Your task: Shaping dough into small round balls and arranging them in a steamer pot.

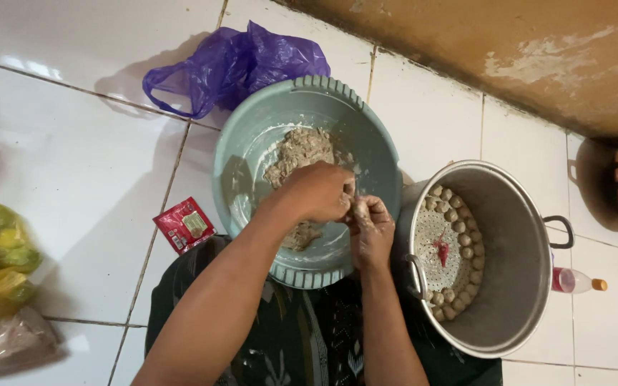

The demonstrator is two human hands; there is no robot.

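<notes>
Two hands meet over the near side of the grey-green basin [252,136]. Left hand [316,191] curled into a loose fist, apparently squeezing a lump of the grey paste [299,151]; right hand [371,227] has fingertips pinched together against the left fist, on a bit of paste. Main paste mass lies at basin centre, smeared up the far wall. Judged soft, wet, sticky, light; best taken in small pinches, not lifted whole. Steel pot [516,243] just right of basin, nearly touching; its perforated tray is ringed with formed balls [464,239]. Red sachet [184,225] left of basin, purple bag [234,64] behind. Open tile floor far left; wall close behind.
</notes>
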